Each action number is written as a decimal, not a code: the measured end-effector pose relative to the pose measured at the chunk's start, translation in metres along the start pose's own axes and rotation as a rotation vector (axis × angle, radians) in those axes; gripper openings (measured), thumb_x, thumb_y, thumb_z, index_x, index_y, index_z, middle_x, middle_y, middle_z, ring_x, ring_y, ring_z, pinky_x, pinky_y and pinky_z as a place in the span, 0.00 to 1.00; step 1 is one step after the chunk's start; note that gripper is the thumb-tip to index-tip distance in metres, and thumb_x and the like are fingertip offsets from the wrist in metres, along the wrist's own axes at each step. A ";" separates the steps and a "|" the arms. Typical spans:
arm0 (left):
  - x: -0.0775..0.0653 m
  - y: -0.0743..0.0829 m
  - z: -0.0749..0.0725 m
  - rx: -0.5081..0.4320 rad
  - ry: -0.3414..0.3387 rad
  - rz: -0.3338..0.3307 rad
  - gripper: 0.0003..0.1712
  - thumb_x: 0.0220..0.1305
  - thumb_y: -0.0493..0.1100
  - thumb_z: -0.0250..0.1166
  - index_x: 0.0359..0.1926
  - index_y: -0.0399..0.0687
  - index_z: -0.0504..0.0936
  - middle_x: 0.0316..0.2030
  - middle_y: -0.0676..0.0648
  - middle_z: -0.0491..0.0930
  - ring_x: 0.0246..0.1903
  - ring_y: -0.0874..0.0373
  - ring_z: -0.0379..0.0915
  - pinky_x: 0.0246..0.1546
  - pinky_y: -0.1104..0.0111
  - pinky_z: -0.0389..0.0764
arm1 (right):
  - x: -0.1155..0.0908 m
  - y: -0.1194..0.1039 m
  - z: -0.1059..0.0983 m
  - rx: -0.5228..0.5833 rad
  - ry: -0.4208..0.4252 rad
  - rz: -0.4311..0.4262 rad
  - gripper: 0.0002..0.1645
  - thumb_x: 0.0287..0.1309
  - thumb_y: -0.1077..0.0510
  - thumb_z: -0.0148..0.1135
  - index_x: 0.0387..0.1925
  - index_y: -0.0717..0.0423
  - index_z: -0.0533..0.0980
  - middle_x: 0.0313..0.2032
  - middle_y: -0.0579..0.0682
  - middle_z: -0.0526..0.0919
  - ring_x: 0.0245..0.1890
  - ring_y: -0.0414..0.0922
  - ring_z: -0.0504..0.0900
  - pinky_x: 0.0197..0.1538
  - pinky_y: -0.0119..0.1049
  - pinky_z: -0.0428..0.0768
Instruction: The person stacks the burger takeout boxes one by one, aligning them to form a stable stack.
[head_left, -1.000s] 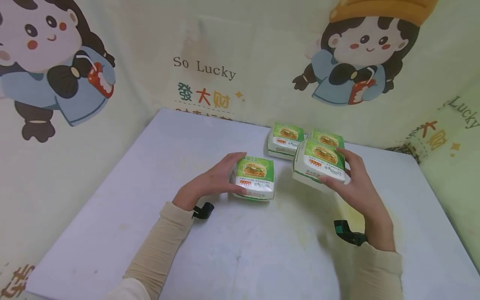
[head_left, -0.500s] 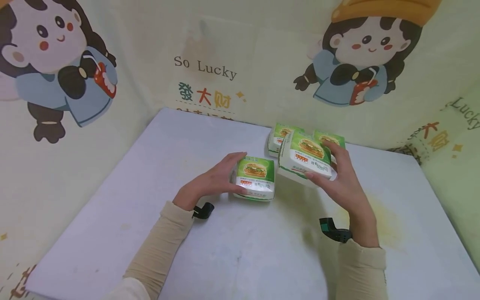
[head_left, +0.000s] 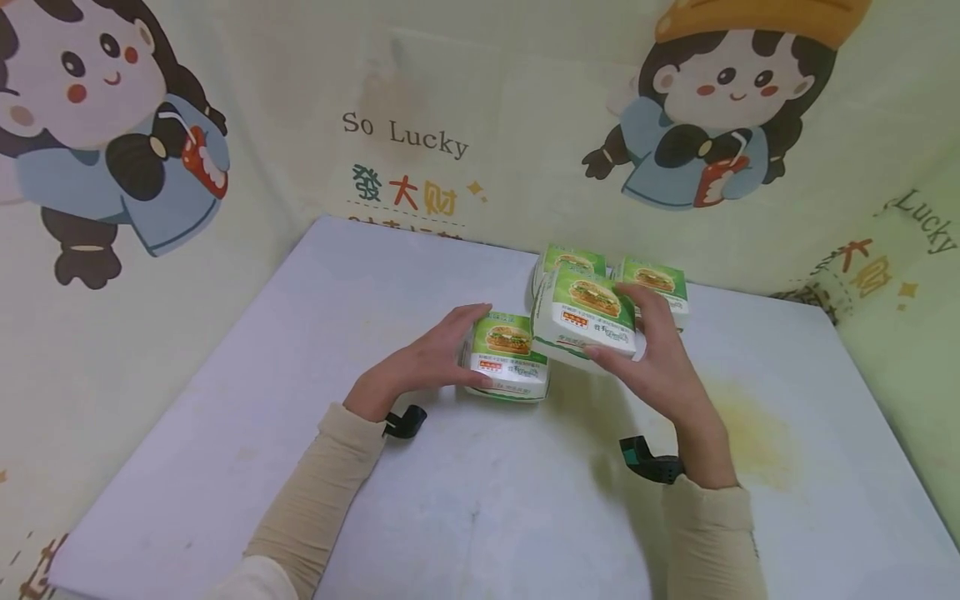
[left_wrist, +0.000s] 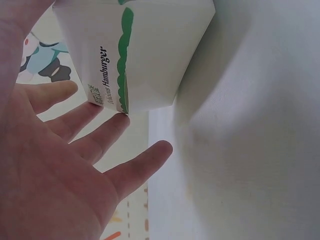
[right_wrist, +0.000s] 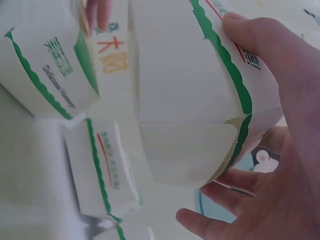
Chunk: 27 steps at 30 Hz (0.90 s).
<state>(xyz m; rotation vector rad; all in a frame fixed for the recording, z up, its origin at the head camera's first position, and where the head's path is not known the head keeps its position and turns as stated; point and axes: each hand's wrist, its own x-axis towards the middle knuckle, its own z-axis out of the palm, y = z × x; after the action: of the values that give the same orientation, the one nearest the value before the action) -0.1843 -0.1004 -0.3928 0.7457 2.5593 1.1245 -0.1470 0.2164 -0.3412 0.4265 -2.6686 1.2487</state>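
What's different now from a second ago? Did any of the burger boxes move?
Yes! The right hand moved its raised box left, toward the front box. Now more of the back right box shows. Nothing new was grabbed or let go. The left hand still holds the front box, and both back boxes stayed put.

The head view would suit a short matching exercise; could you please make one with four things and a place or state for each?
Things:
1. Left hand
2. Table
3. Right hand
4. Wall covering

Places or states:
A. Grips the raised box by its right side
B. Printed with cartoon figures
C. Grips the front left box by its left side
D. Flat and pale, beneath both hands

Pairs: 1-C, 2-D, 3-A, 4-B
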 end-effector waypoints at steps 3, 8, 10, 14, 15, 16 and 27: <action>0.002 0.000 0.002 -0.010 0.000 0.006 0.65 0.47 0.62 0.77 0.78 0.54 0.48 0.76 0.50 0.50 0.74 0.55 0.49 0.74 0.53 0.59 | 0.001 -0.002 0.007 -0.007 -0.009 -0.004 0.51 0.52 0.49 0.74 0.73 0.46 0.57 0.73 0.50 0.55 0.67 0.52 0.59 0.62 0.57 0.69; 0.003 0.002 0.003 -0.025 -0.005 0.012 0.65 0.47 0.60 0.78 0.78 0.51 0.48 0.75 0.49 0.52 0.74 0.54 0.49 0.74 0.54 0.58 | 0.002 -0.005 0.021 -0.015 -0.047 -0.025 0.52 0.52 0.46 0.74 0.74 0.45 0.57 0.75 0.52 0.52 0.71 0.54 0.55 0.66 0.63 0.66; 0.002 0.002 0.003 -0.028 -0.007 0.010 0.66 0.47 0.59 0.79 0.78 0.52 0.48 0.75 0.49 0.52 0.74 0.54 0.49 0.74 0.53 0.59 | 0.002 -0.006 0.024 -0.011 -0.055 -0.034 0.53 0.52 0.46 0.75 0.74 0.45 0.57 0.75 0.53 0.51 0.72 0.55 0.55 0.67 0.65 0.64; 0.002 0.002 0.004 -0.054 -0.003 0.002 0.65 0.46 0.58 0.79 0.78 0.54 0.49 0.75 0.50 0.53 0.73 0.54 0.51 0.73 0.52 0.59 | 0.002 -0.010 0.031 0.001 -0.054 -0.059 0.53 0.50 0.47 0.76 0.73 0.44 0.58 0.74 0.53 0.52 0.72 0.54 0.55 0.68 0.65 0.62; 0.002 0.002 0.004 -0.065 -0.001 0.005 0.64 0.46 0.57 0.80 0.77 0.55 0.50 0.74 0.50 0.54 0.73 0.54 0.52 0.73 0.52 0.60 | 0.002 -0.012 0.033 0.008 -0.055 -0.065 0.53 0.50 0.47 0.76 0.73 0.44 0.58 0.74 0.52 0.53 0.72 0.53 0.56 0.68 0.64 0.62; 0.003 0.002 0.005 -0.078 0.003 0.011 0.63 0.46 0.56 0.80 0.77 0.56 0.51 0.73 0.50 0.55 0.73 0.55 0.52 0.73 0.52 0.60 | 0.003 -0.014 0.035 0.017 -0.055 -0.072 0.53 0.49 0.47 0.77 0.73 0.44 0.57 0.74 0.51 0.53 0.71 0.52 0.57 0.68 0.63 0.62; 0.008 -0.005 0.004 -0.187 0.010 0.064 0.58 0.43 0.52 0.83 0.72 0.62 0.58 0.66 0.56 0.65 0.68 0.59 0.58 0.73 0.54 0.59 | 0.001 -0.021 0.053 0.005 -0.164 -0.045 0.54 0.52 0.41 0.72 0.74 0.41 0.52 0.77 0.48 0.42 0.75 0.53 0.49 0.70 0.61 0.63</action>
<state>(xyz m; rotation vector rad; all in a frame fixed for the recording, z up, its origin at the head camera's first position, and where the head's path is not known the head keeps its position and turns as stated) -0.1909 -0.0964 -0.3996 0.7815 2.4106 1.3683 -0.1427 0.1624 -0.3593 0.6122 -2.7732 1.2584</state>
